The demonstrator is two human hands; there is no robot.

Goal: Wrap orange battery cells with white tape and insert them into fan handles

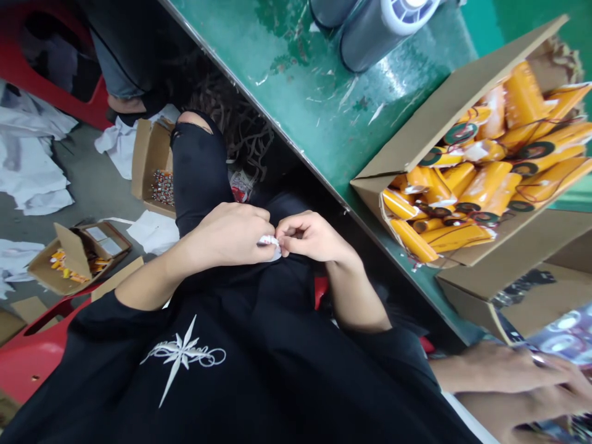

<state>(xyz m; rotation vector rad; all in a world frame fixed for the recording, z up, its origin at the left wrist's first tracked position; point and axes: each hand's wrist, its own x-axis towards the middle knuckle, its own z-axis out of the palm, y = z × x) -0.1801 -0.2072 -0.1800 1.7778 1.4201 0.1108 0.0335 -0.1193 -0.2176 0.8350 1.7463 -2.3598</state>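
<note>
Over my lap, my left hand (pixel 238 234) is closed, its fingers curled around a small white strip with reddish marks (pixel 268 240). My right hand (pixel 308 237) meets it from the other side, thumb and forefinger pinched at the strip's end. A pale rounded piece (pixel 274 254) shows just under the fingertips; I cannot tell whether it belongs to the strip. The curled fingers hide most of what is held.
A green table (pixel 296 92) carries a cardboard box (pixel 416 132) of orange-wrapped cylinders (pixel 485 185) with wires, and dark cylinders (pixel 370 37). Another person's hands (pixel 509 376) are at lower right. On the floor stand boxes of small parts (pixel 163 187) and orange pieces (pixel 69 265).
</note>
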